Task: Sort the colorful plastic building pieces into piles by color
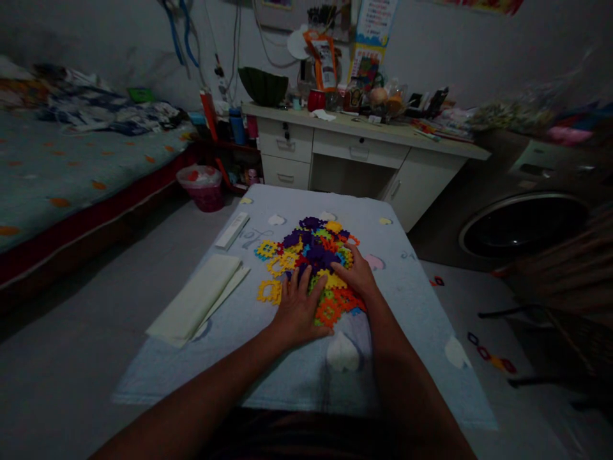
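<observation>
A pile of colourful toothed plastic building pieces (316, 255) in purple, yellow, orange, green and red lies on a cloth-covered table (397, 332). My left hand (299, 310) rests open on the near left of the pile, its fingers spread over the pieces. At the pile's right side, my right hand (357, 275) has its thumb and fingers apart, touching the pieces; some fingertips are hidden. A yellow square piece (269, 292) lies just left of my left fingers. Close to my left wrist is an orange piece (329, 311).
Folded pale paper or cloth (198, 297) and a narrow white box (233, 230) lie on the table's left. Beyond stands a cluttered desk (359, 137). A bed (86, 166) and pink bin (204, 188) are left, a washing machine (522, 198) right. Loose linked pieces (491, 354) lie on the floor.
</observation>
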{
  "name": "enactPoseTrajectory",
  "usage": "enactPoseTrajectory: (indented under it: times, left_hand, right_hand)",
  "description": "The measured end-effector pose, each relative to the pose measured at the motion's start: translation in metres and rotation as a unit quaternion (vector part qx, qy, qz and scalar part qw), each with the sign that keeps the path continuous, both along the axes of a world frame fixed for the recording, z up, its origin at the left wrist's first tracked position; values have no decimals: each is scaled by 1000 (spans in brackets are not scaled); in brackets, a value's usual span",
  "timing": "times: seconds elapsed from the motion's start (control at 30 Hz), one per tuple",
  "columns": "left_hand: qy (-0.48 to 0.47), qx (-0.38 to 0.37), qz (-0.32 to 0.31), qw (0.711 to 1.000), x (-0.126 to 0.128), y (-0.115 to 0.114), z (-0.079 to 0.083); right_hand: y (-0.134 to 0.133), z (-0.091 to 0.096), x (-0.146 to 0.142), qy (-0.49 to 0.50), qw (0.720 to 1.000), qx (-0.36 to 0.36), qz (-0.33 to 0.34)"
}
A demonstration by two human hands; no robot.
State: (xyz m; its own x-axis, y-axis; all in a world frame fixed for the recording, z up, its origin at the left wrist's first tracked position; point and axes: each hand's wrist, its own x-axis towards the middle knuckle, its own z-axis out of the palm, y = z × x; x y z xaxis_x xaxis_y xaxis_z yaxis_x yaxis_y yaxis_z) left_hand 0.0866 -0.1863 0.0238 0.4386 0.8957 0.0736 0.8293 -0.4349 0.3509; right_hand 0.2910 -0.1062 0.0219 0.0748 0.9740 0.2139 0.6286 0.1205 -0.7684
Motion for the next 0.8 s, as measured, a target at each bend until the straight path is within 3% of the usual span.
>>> enactPoseTrajectory:
  times: [0.2, 0.33, 0.53, 0.67, 0.8]
  left_hand:
    - [-14, 48, -16, 999, -17, 20, 6]
    - [-44, 87, -41, 994, -35, 48, 7]
    - [-68, 112, 0, 991, -56, 92, 15]
    - [-85, 127, 71, 986, -65, 93, 20]
    - [-94, 153, 88, 980, -68, 71, 23]
  right_hand:
    - [2, -5, -2, 40, 998, 9, 55]
    - [1, -6, -3, 52, 995, 12, 81]
    - [7, -13, -1, 7, 997, 74, 28]
    - [11, -16, 5, -79, 985, 147, -41]
    - [5, -9, 2, -143, 975, 154, -66]
